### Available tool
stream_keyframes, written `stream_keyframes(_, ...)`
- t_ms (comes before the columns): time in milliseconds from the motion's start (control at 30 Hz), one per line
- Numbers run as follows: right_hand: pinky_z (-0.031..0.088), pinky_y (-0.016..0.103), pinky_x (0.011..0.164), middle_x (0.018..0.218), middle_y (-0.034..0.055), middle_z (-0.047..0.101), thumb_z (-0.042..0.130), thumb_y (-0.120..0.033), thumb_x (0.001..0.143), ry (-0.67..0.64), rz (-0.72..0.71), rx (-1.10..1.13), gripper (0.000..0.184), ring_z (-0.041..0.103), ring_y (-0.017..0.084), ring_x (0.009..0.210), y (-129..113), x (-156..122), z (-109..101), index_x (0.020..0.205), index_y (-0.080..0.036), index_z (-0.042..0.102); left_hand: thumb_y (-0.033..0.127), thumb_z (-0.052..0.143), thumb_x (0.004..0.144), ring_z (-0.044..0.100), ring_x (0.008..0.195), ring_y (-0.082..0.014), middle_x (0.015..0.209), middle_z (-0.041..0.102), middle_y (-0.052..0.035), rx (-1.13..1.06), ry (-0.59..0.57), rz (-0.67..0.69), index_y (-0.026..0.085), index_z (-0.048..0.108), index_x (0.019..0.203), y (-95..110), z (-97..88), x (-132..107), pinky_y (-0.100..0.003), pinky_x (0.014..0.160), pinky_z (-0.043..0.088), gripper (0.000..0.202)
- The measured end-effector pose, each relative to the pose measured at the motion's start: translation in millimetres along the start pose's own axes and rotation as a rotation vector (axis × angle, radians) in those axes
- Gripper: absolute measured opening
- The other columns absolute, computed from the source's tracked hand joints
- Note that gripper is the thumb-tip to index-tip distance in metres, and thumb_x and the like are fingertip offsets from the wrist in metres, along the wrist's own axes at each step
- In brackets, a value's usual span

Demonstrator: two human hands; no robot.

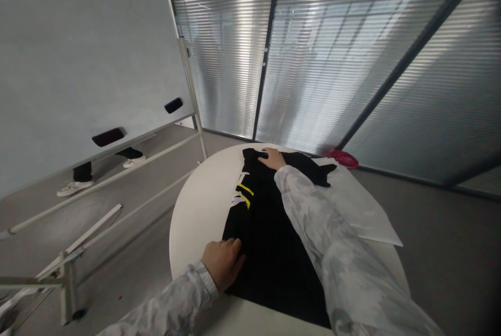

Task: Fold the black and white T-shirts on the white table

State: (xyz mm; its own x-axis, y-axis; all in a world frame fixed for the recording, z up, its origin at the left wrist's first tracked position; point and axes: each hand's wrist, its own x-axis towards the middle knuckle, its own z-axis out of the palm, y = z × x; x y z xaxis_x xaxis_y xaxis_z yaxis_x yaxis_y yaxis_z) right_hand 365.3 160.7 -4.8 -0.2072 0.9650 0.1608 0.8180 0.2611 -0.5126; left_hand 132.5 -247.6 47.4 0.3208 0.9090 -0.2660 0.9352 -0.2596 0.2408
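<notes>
I see the black garment (270, 242) spread across the round white table (195, 211). My left hand (222, 263) curls closed on its 7 o'clock edge. My right hand (273, 158) presses flat at 12. A whiteboard (78, 64) stands at 10 and a blinded glass wall (332, 54) beyond.

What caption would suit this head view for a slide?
Left hand at the near edge and right hand flat on the far end of a black garment on a round white table.

hands (222, 264) (273, 158) 2 | black garment (270, 242) 1 | round table (195, 211) 1 | whiteboard (78, 54) 1 | erasers (107, 137) (173, 105) 2 | red basket (343, 158) 1
</notes>
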Motion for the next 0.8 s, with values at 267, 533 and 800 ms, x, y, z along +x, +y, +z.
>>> stream_keyframes(267,0.051,0.037,0.11,0.123,0.0099,0.079,0.075,-0.049,0.094,-0.011,-0.03,0.066,0.038,0.072,0.025,0.119,-25.8,33.4,29.8,0.12,-0.022,0.081,0.037,0.06,0.1,0.068,0.103,-0.0296,0.114,0.071,-0.0124,-0.108,0.273,0.277,0.023,0.06,0.107,-39.1,36.8,7.9,-0.046,0.09,0.057,0.015)
stream_keyframes(533,0.056,0.038,0.099,0.119,0.0117,0.08,0.062,-0.044,0.101,0.14,0.213,-0.004,0.036,0.073,0.029,0.114,-30.3,48.8,21.6,0.123,-0.024,0.082,0.04,0.067,0.097,0.032,0.163,-0.0354,0.179,0.031,-0.0111,-0.229,0.217,0.443,0.023,0.033,0.168,-43.4,43.9,-4.3,-0.062,0.135,0.02,0.081)
stream_keyframes(800,0.049,0.046,0.114,0.137,0.0194,0.073,0.059,-0.047,0.103,0.083,0.181,-0.068,0.05,0.065,0.035,0.131,-53.3,20.9,30.1,0.141,-0.016,0.069,0.051,0.067,0.098,0.029,0.165,-0.0365,0.179,0.03,-0.0114,-0.301,0.149,0.435,0.026,0.028,0.173,-41.3,37.3,-10.5,-0.065,0.136,0.018,0.089)
